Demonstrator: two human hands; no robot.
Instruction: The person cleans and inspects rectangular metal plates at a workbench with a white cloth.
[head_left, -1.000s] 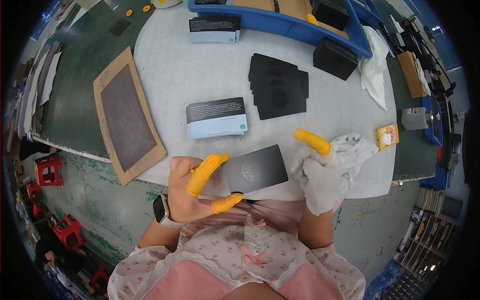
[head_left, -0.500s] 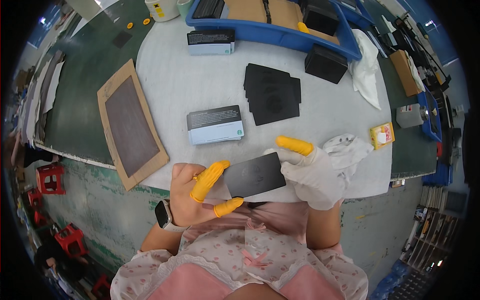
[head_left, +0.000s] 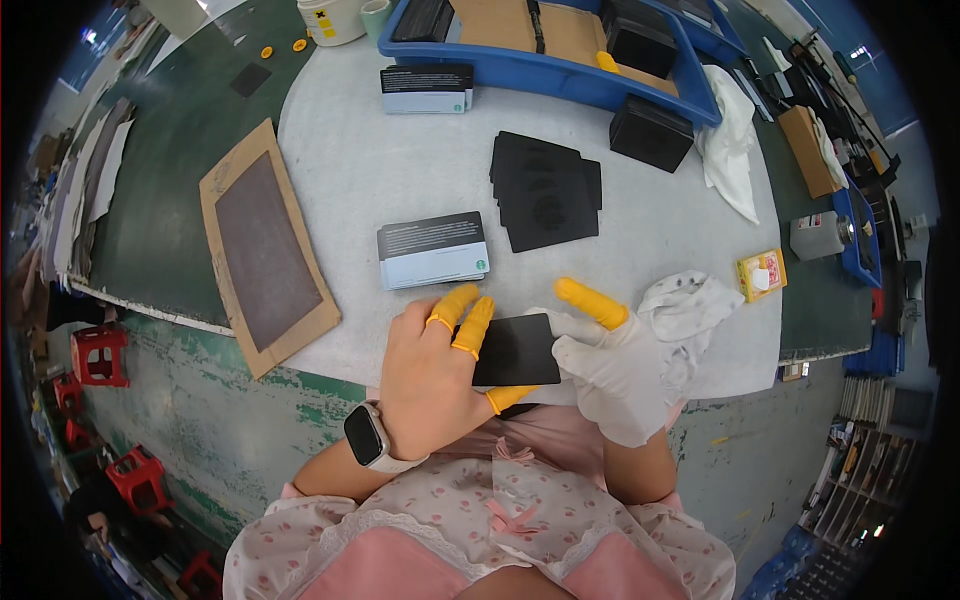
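A black card is held just above the near edge of the white cloth, its dark face up. My left hand, with yellow finger cots on its fingers and thumb, grips the card's left part. At the right edge, my right hand in a white glove pinches the same card; its yellow-capped index finger sticks out, off the card. Beyond lies a stack of black and light blue cards. Several black cards overlap in a fanned pile to the right of it.
A blue tray spans the far side, with a black card block by its front. Another card stack is near it. A cardboard-framed dark board lies left. Crumpled white cloth and a yellow box are right.
My left hand has moved right and turned over the card, its fingers now farther along the top edge. The card has swung from tilted to nearly level. My right hand stays at its right edge.
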